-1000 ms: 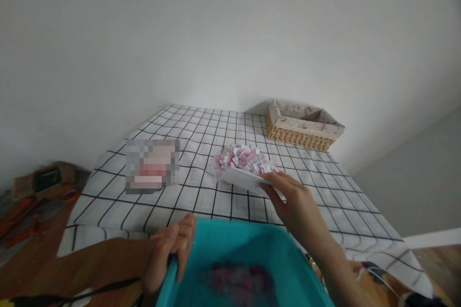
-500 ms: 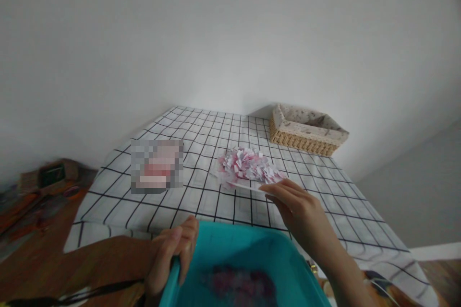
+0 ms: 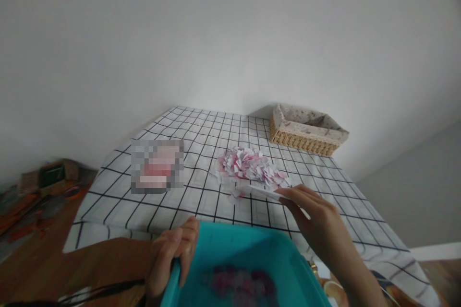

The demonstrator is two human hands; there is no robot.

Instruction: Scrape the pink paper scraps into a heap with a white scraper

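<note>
My left hand (image 3: 176, 252) is closed round the left rim of a teal plastic bin (image 3: 245, 232), held just in front of the table edge. Blurred dark-pink bits (image 3: 241, 280) lie at its bottom. Over the table, my right hand (image 3: 317, 216) pinches a thin, flat white piece (image 3: 262, 192), perhaps card, between thumb and fingers. Its far end points left, low over the cloth at the near side of a heap of small white and pink paper scraps (image 3: 247, 163). A few blurred scraps lie by that tip.
A white tablecloth (image 3: 205, 136) with black grid lines covers the table. At the back right stands a woven basket (image 3: 306, 129) with a patterned lining. A pixelated pinkish item (image 3: 157, 167) lies on the left. Boxes and clutter (image 3: 46, 182) sit on the floor at left.
My right hand has moved to the right and slightly nearer with the white piece. Some scraps by its tip have shifted nearer. My left hand stays on the bin's rim.
</note>
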